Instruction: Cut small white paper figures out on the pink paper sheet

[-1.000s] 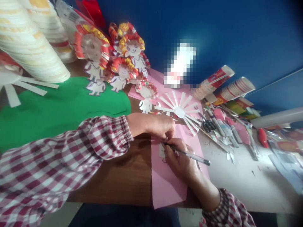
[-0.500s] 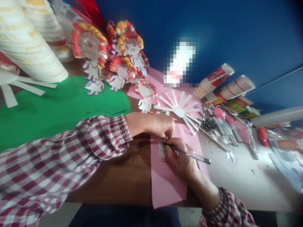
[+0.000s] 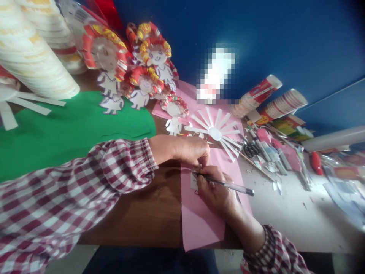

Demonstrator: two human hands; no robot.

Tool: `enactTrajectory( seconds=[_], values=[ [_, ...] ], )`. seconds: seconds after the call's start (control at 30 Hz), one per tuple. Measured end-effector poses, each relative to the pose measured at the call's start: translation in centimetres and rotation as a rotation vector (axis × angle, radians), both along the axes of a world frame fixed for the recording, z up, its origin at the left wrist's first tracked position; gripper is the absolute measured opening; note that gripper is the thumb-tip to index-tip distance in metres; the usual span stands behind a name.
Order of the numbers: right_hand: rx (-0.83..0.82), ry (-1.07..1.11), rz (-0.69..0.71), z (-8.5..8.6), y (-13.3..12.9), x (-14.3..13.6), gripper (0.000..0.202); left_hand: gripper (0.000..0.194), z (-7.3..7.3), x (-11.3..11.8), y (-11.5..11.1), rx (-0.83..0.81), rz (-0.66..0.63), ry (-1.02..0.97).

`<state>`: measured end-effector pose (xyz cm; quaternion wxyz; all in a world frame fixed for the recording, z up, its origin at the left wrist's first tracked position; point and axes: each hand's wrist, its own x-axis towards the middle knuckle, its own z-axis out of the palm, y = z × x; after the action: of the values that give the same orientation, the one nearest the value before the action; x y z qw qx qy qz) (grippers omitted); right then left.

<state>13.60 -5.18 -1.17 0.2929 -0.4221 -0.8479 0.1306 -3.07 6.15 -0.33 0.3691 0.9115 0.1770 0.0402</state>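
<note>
My right hand (image 3: 218, 190) is closed around a black pen with a clear barrel (image 3: 228, 184), its tip end pointing left. Under that hand a small white paper piece (image 3: 194, 182) lies on a pink sheet (image 3: 202, 228), partly hidden. My left hand (image 3: 192, 152) reaches in from the left, just above the pen tip, with fingers curled down and pressed together; what they grip is too small to make out. A white paper cup cut into spread strips (image 3: 215, 133) lies behind my hands, beside a small white paper figure with a patterned ring (image 3: 173, 110).
Decorated paper figures (image 3: 142, 87) and a green sheet (image 3: 85, 121) are at the left, with stacked cups (image 3: 37, 49) behind. Scissors (image 3: 251, 149), a thin stick (image 3: 256, 167), markers, scraps and more cup stacks (image 3: 282, 104) are on the right. A blue wall stands behind.
The whole view has shifted very slightly. Both hands keep nearly the same place, and the pen is still in my right hand.
</note>
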Motion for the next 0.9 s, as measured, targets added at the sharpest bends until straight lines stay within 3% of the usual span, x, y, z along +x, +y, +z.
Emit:
enactTrajectory(
  seconds=[0.9],
  values=[
    [-0.011,-0.032,-0.014,0.05,-0.06,-0.01,0.008,0.028,-0.21,-0.06,0.06,-0.036,0.017,-0.021]
  ],
)
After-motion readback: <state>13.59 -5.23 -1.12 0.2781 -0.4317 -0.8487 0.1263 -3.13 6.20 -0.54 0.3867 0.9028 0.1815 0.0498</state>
